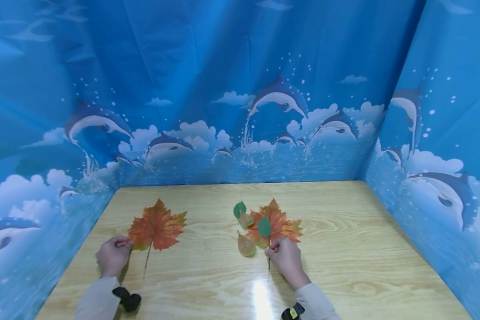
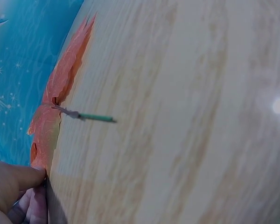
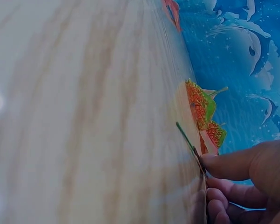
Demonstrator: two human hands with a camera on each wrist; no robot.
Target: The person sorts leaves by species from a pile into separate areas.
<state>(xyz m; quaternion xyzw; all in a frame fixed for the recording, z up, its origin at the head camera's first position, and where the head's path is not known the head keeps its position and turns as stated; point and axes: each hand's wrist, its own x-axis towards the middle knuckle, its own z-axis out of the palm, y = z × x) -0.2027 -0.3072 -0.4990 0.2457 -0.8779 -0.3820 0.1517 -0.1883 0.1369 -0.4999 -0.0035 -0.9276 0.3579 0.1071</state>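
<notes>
Two orange-red artificial maple leaves lie on the wooden table. My left hand [image 1: 114, 257] pinches the lower left edge of the left maple leaf [image 1: 158, 226], whose stem points toward me; the left wrist view shows this leaf [image 2: 60, 86] nearly edge-on. At the right maple leaf [image 1: 280, 222], my right hand [image 1: 287, 261] pinches with thumb and finger at the lower edge, close by the stem. A small green leaf [image 1: 264, 227] lies on top of that maple leaf. Near its left side are another green leaf [image 1: 238, 209] and two yellowish-brown leaves, an upper one [image 1: 246, 219] and a lower one [image 1: 246, 246].
The light wooden table [image 1: 208, 275] has a bright reflection near its front. Behind and at both sides hangs a blue curtain [image 1: 224, 53] printed with dolphins and clouds, which meets the table's back and side edges. A black device [image 1: 128, 299] is strapped to the left wrist.
</notes>
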